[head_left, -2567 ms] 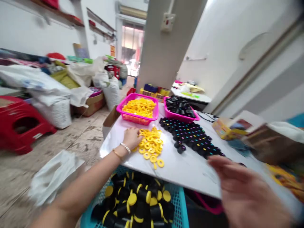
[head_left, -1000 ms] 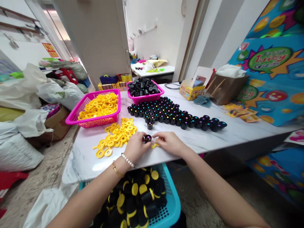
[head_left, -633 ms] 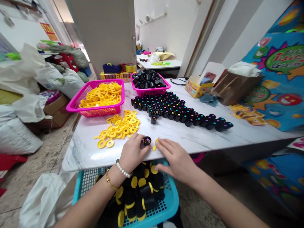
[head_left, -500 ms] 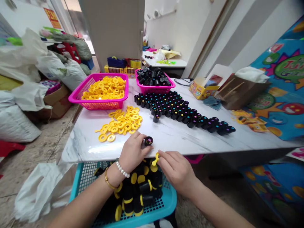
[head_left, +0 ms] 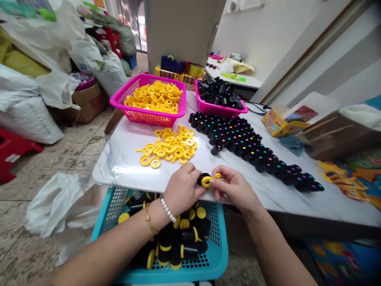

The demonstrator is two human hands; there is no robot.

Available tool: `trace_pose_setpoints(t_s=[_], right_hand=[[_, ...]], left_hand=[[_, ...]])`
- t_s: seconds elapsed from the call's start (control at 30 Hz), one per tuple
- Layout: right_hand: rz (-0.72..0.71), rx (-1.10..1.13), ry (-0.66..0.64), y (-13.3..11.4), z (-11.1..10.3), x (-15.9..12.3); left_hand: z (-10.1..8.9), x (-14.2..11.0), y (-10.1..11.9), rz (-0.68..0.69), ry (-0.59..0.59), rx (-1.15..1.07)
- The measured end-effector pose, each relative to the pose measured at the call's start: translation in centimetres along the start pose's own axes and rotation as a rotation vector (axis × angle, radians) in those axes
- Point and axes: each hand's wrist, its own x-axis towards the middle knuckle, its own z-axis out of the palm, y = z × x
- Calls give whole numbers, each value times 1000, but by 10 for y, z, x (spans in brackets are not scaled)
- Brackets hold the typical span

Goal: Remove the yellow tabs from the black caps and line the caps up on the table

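Note:
My left hand (head_left: 182, 187), with a pearl bracelet and a gold bangle at the wrist, is closed around a small black plastic cup (head_left: 201, 177) above the table's front edge. Between the fingers of my right hand (head_left: 236, 190) is a yellow plastic ring with a tab (head_left: 206, 182). The ring lies against the cup's open end, and its tab points right. Whether it is seated cannot be made out. Beyond my left hand, loose yellow rings (head_left: 166, 147) are spread on the table. Below both hands, a teal basket (head_left: 220, 242) holds black cylinders with yellow ends.
A pink basket (head_left: 119, 102) of yellow rings and another pink basket (head_left: 205, 106) of black cups stand at the back. Rows of black cups with coloured dots (head_left: 253, 149) run rightward. An opened yellow box (head_left: 279, 125) and a brown bag (head_left: 330, 133) stand at right.
My right hand has brought the yellow ring up to the black cup, and both hands now meet. The view has swung left, so the table appears shifted right.

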Motion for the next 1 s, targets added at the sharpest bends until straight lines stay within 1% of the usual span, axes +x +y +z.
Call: trace_pose_setpoints(t_s=[0.17, 0.3, 0.4, 0.43, 0.5, 0.6, 0.73, 0.8, 0.9, 0.93, 1.0], right_hand=[[-19, -38, 103, -6, 6, 10], [16, 20, 95, -4, 10, 13], [-3, 47, 101, 0, 12, 13], [-12, 51, 106, 1, 12, 12], [-23, 57, 109, 3, 14, 11], [-32, 52, 136, 6, 16, 10], [-67, 62, 185, 7, 17, 9], [-83, 65, 187, 7, 18, 8], [-100, 61, 198, 7, 22, 6], [-109, 61, 203, 7, 23, 5], [-122, 64, 188, 8, 22, 5]], left_hand=[[0, -1, -1, 4, -1, -1], [2, -2, -2, 8, 4, -1], [-4, 0, -1, 14, 14, -65], [-8, 1, 1, 11, 4, -103], [-15, 5, 4, -17, -65, -203], [-20, 13, 6, -124, -158, -339], [-13, 23, 5, -319, -185, -506], [-11, 25, 5, -425, -235, -658], [-13, 26, 5, -581, -342, -899], [-14, 26, 6, -610, -376, -948], [-16, 26, 6, -617, -402, -977]])
